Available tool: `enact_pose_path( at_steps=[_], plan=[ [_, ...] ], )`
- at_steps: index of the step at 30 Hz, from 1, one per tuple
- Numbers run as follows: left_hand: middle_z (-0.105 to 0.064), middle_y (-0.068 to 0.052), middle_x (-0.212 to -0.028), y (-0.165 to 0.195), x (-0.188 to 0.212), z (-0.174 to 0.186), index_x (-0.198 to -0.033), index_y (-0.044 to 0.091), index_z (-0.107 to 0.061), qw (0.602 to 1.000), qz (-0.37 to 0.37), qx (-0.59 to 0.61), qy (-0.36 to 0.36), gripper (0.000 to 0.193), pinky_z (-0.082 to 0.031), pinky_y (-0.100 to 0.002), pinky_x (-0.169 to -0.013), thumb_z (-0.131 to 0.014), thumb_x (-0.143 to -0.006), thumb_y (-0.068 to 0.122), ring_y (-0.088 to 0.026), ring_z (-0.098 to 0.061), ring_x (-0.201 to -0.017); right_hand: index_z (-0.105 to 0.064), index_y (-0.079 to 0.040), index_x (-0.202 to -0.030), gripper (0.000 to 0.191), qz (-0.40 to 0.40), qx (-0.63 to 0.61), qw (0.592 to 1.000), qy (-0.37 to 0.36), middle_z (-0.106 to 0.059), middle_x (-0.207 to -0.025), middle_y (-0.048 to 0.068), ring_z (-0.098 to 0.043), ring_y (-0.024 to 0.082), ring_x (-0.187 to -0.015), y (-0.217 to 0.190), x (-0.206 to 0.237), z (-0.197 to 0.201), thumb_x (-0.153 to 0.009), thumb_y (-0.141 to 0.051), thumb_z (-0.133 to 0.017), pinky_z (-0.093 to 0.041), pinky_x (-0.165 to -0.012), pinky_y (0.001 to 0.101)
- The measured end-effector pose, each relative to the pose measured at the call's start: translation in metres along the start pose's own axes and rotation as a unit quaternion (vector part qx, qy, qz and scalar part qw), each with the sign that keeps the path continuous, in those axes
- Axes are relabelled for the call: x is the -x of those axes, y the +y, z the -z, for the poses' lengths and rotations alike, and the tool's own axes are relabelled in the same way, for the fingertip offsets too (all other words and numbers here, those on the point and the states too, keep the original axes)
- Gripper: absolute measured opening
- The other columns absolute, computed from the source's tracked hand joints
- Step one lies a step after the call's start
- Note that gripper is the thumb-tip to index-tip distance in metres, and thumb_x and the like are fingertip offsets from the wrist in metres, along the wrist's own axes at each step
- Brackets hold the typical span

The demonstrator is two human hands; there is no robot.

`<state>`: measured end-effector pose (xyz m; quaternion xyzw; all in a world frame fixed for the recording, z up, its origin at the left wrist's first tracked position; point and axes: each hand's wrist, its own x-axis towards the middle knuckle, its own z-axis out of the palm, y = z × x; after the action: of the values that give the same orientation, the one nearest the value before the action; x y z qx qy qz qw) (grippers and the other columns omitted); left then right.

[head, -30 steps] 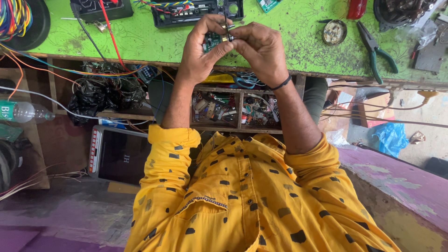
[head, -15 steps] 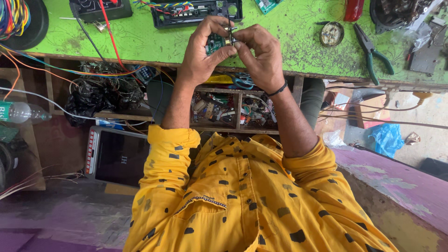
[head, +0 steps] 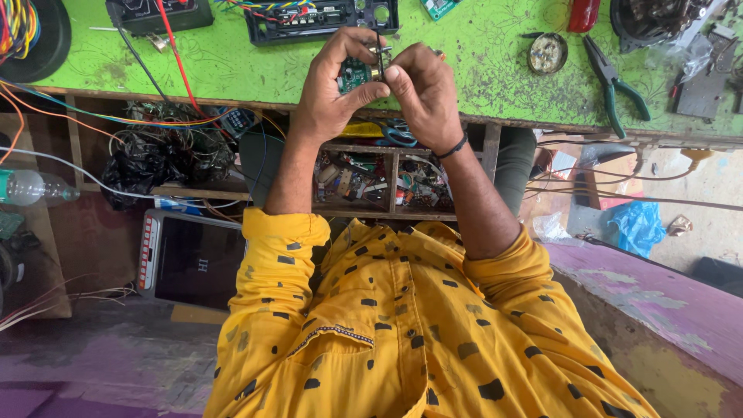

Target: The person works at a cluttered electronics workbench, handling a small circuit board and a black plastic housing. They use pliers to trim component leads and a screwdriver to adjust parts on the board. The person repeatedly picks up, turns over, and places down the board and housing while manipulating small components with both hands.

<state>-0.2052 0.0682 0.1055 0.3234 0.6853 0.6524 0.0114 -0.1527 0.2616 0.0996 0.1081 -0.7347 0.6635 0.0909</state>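
Observation:
My left hand [head: 334, 87] and my right hand [head: 424, 91] meet over the near edge of a green workbench [head: 495, 70]. Between the fingertips sits a small green circuit board [head: 356, 74], pinched by the left thumb and fingers. My right thumb and forefinger close on a small metal part at the board's right edge, with a thin dark rod rising from it. A black band circles my right wrist. Yellow spotted sleeves cover both upper arms.
On the bench lie green-handled pliers [head: 615, 85], a round tin [head: 547, 53], a black electronics panel with coloured wires [head: 321, 17] and a red object [head: 582, 14]. An open drawer of small parts [head: 379, 182] sits below. A plastic bottle [head: 31, 187] and a dark device [head: 190, 259] lie at left.
Both hands have stayed together on the board at the bench edge; the fingers have shifted slightly around it.

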Motion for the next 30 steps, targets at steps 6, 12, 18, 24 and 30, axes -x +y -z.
enact_pose_path(
  at_steps=[6, 12, 18, 24, 30],
  plan=[
    [-0.065, -0.003, -0.131, -0.005, 0.002, -0.002, -0.111, 0.009, -0.066, 1.0, 0.017, -0.006, 0.002, 0.046, -0.048, -0.045, -0.12, -0.084, -0.089, 0.045, -0.019, -0.065, -0.124, -0.062, 0.002, -0.113, 0.014, 0.023, -0.106, 0.994, -0.011, -0.063, -0.108, 0.005, -0.064, 0.011, -0.099, -0.011, -0.001, 0.002, -0.107, -0.008, -0.069, -0.057, -0.089, 0.0286],
    [-0.066, -0.002, -0.131, -0.004, 0.001, -0.001, -0.112, 0.009, -0.066, 1.0, 0.004, 0.007, 0.001, 0.046, -0.047, -0.044, -0.123, -0.085, -0.089, 0.044, -0.019, -0.065, -0.126, -0.063, 0.002, -0.113, 0.012, 0.001, -0.11, 0.994, -0.016, -0.065, -0.109, 0.006, -0.065, 0.011, -0.1, -0.006, 0.001, 0.003, -0.107, -0.007, -0.069, -0.057, -0.09, 0.0292],
    [-0.065, -0.002, -0.132, -0.001, 0.0, 0.0, -0.111, 0.009, -0.064, 1.0, 0.002, 0.019, -0.014, 0.046, -0.05, -0.041, -0.117, -0.086, -0.088, 0.043, -0.019, -0.063, -0.126, -0.063, -0.002, -0.103, 0.022, 0.009, 0.009, 1.0, -0.001, -0.061, -0.091, 0.002, -0.057, 0.008, -0.077, 0.008, 0.004, 0.003, -0.111, -0.022, -0.067, -0.048, -0.067, 0.025],
    [-0.066, -0.002, -0.133, -0.006, 0.0, -0.001, -0.113, 0.009, -0.064, 0.999, -0.009, 0.048, 0.012, 0.043, -0.053, -0.036, -0.112, -0.087, -0.091, 0.038, -0.019, -0.064, -0.125, -0.063, -0.005, -0.105, 0.035, 0.066, -0.021, 0.998, 0.0, -0.065, -0.092, 0.004, -0.064, 0.01, -0.079, 0.019, 0.004, 0.003, -0.115, -0.038, -0.058, -0.054, -0.067, 0.0273],
    [-0.065, -0.003, -0.133, -0.007, 0.002, -0.002, -0.114, 0.008, -0.064, 0.998, 0.004, 0.066, 0.023, 0.041, -0.056, -0.033, -0.106, -0.085, -0.093, 0.035, -0.015, -0.064, -0.119, -0.066, -0.006, -0.106, 0.04, 0.046, -0.062, 0.997, -0.024, -0.064, -0.081, 0.005, -0.059, 0.011, -0.068, 0.025, 0.01, 0.012, -0.116, -0.042, -0.052, -0.049, -0.061, 0.0264]
  ],
)
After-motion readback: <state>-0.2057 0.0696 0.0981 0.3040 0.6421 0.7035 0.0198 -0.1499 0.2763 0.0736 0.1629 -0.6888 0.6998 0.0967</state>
